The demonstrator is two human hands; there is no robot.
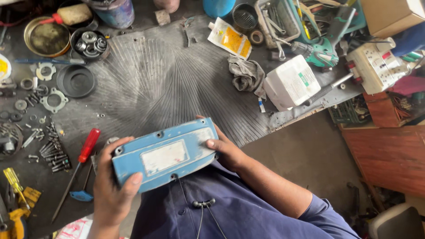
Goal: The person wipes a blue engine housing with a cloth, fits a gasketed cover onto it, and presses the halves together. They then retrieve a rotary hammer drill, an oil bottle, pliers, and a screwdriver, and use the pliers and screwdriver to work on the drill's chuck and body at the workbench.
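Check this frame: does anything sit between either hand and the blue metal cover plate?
Nothing visible does. The left hand grips the left end of the blue metal cover plate, thumb over its face, and the right hand clasps the right end. Both touch it directly, above the ribbed rubber mat. The red-handled screwdriver lies apart to the left.

Soft, even daylight fills the scene, moderately bright, with no hard shadows. The ribbed mat [164, 84] on the worktop [26, 177] shows a pale sheen fanning from its centre. The white label on the blue cover [164, 152] looks washed out. The centre is sharp; corners bend and soften slightly.
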